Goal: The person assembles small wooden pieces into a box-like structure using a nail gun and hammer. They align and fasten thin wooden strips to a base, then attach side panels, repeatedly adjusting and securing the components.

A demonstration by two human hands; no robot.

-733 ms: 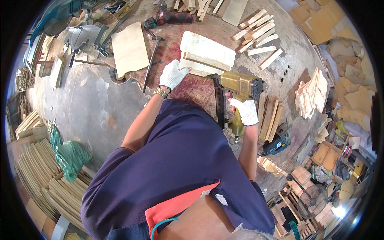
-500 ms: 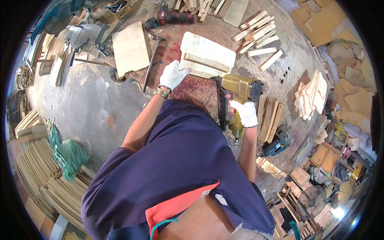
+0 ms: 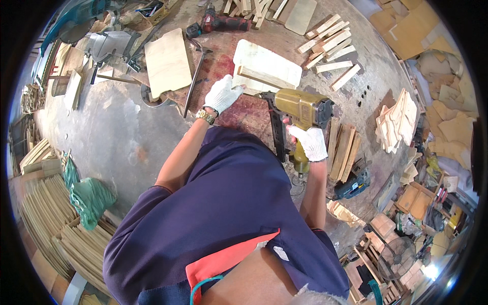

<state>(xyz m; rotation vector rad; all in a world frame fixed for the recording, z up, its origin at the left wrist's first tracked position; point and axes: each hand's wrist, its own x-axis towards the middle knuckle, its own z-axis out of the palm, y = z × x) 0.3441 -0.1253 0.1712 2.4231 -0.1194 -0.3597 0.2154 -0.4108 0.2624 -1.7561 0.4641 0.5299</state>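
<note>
Nearby, wooden strips (image 3: 341, 152) beside the nail gun (image 3: 299, 105)

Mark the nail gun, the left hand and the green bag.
Nail gun (image 3: 297, 105): head view, gold body.
Left hand (image 3: 222, 95): head view, its gloved middle.
Green bag (image 3: 90, 200): head view, crumpled middle.

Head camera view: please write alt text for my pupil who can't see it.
A person, seen from above, holds a gold nail gun in the gloved right grip, beside a pale board with a wooden strip on it. The gloved left grip is at the board's near-left corner; more wooden strips lie nearby.
</note>
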